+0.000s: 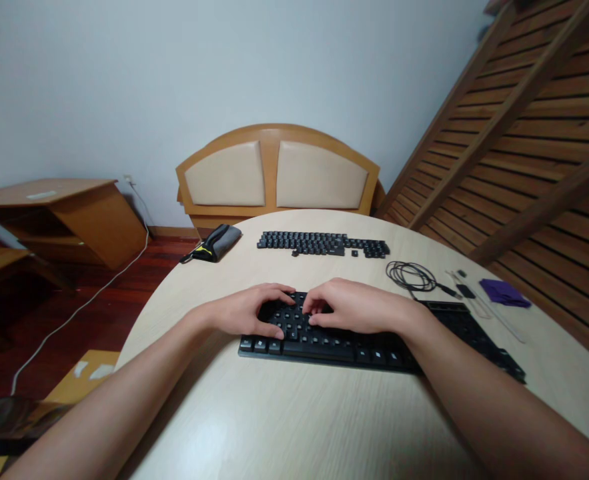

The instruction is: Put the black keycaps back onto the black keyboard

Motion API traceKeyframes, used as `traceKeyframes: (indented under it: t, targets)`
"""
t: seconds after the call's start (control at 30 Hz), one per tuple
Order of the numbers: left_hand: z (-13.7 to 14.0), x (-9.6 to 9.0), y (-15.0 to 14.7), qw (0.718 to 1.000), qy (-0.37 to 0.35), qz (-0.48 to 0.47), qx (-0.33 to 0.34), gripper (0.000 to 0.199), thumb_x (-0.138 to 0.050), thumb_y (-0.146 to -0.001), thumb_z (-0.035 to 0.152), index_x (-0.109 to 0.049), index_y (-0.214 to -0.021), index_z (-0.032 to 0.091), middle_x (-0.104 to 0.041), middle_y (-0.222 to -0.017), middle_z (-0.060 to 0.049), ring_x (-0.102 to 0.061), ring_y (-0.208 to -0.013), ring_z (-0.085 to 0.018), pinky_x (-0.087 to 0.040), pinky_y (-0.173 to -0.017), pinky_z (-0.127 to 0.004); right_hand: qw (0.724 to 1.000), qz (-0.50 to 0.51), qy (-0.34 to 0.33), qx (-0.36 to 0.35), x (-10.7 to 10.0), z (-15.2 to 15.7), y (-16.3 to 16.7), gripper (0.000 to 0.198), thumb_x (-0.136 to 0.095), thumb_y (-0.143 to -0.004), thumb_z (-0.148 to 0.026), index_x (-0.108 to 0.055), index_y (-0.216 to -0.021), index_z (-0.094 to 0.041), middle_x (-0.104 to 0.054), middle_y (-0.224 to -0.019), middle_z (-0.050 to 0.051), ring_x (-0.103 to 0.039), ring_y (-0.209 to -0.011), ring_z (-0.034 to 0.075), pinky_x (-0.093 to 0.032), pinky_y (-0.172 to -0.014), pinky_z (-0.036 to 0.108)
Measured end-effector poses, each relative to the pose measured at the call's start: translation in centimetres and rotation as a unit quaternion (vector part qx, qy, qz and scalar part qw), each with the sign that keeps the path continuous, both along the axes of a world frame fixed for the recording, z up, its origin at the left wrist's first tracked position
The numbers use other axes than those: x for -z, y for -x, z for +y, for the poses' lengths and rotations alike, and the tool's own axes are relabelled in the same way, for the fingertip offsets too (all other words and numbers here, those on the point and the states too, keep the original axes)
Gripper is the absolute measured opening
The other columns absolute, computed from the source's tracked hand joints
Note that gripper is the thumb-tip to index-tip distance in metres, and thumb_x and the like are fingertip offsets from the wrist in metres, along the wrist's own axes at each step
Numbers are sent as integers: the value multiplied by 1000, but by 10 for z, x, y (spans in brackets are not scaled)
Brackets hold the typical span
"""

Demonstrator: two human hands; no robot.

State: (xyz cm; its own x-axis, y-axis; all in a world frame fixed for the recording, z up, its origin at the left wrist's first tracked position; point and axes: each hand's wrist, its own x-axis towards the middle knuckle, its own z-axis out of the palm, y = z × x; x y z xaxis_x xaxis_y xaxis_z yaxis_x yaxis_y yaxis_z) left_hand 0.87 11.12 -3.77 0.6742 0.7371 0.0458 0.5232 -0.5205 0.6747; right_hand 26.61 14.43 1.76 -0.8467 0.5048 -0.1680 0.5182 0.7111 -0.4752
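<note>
A black keyboard (319,350) lies near the middle of the round table, with many of its keycaps off and its bottom row of keys still on. My left hand (247,310) rests over its left part, fingers and thumb spread apart; the thumb tip is beside a keycap marked C (293,335). Over the middle of the board, my right hand (351,305) has its fingers curled and the thumb close to the index finger. Whatever may be between those fingertips is too small to make out. Loose black keycaps (304,242) are laid out in rows behind the keyboard.
A grey and black pouch (218,241) lies at the back left. To the right are a coiled black cable (411,277), a purple cloth (504,293) and small parts. A headboard (279,170) stands beyond the table, a slatted wooden panel (519,133) at right.
</note>
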Motion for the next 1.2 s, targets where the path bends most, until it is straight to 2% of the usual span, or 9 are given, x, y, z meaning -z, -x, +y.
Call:
traceKeyframes:
  t: [0.27, 0.43, 0.57, 0.7, 1.2]
  targets:
    - [-7, -9, -9, 999, -39, 19, -4, 42, -69, -89, 38, -60, -125, 19, -54, -144, -14, -52, -132, -29, -40, -114, -47, 999, -19, -35, 4, 5, -4, 3, 21, -66, -81, -23, -75, -100, -21, -76, -95, 4, -68, -82, 20, -45, -71, 27]
    - [-10, -8, -16, 996, -85, 33, -12, 45, -69, -89, 40, -57, -126, 18, -58, -136, -14, -56, -126, -29, -43, -111, -45, 998, -27, -48, -5, 3, -6, 5, 21, -64, -84, -24, -76, -101, -21, -77, -96, 5, -69, -84, 20, -45, -73, 27]
    - [-10, -7, -17, 994, -96, 54, -12, 51, -69, -88, 43, -56, -131, 17, -54, -141, -15, -52, -131, -30, -40, -114, -47, 999, -26, -37, -15, -3, -9, 5, 23, -60, -90, -26, -77, -104, -20, -78, -101, 6, -70, -86, 20, -46, -76, 26]
    - [-9, -4, -16, 992, -88, 84, -21, 55, -67, -89, 47, -56, -133, 17, -48, -149, -18, -46, -138, -34, -37, -116, -50, 999, -26, -19, -17, -4, -11, 5, 23, -60, -91, -26, -77, -105, -20, -78, -103, 6, -70, -88, 20, -46, -77, 26]
    - [-6, 1, -14, 994, -84, 69, -19, 57, -70, -87, 48, -56, -135, 20, -47, -151, -16, -45, -140, -35, -36, -116, -52, 999, -25, 19, 4, 1, -12, 8, 23, -61, -88, -28, -77, -103, -22, -78, -101, 4, -70, -88, 20, -46, -77, 27]
